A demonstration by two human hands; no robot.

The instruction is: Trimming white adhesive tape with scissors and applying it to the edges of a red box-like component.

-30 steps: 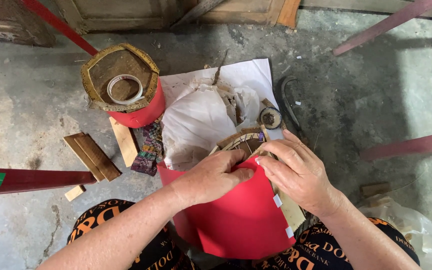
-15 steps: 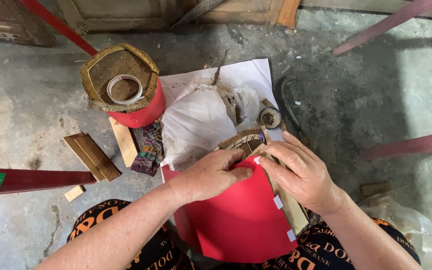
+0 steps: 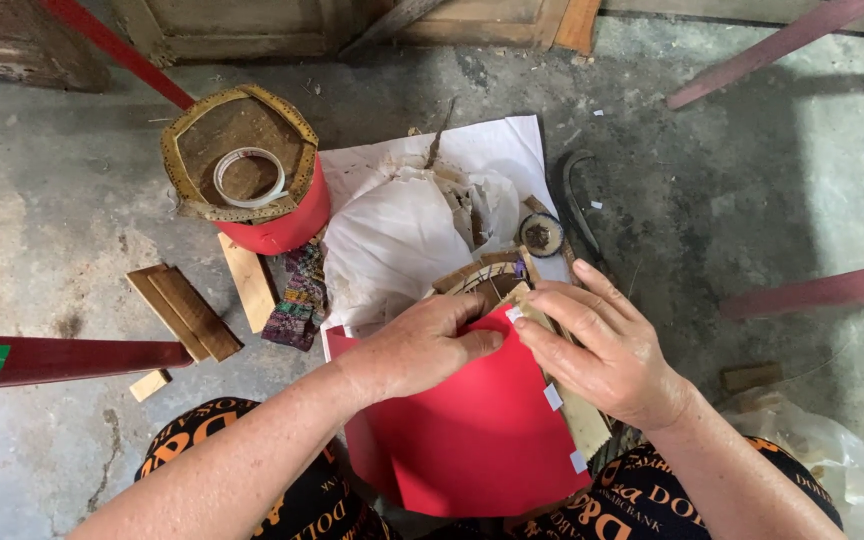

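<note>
low in the frame's centre the left hand (image 3: 422,345) and right hand (image 3: 607,350) are pinching the red paper sheet (image 3: 472,440) around a bamboo frame (image 3: 482,280), seemingly mid-wrap and needing its edge fixed, while a finished red drum (image 3: 252,165) is standing upper left.

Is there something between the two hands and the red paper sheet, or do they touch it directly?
Nothing visible stands between them. The left hand presses directly on the upper edge of the red paper sheet, and the right hand lies on its right edge, over the wooden strip that runs along that edge.
</note>
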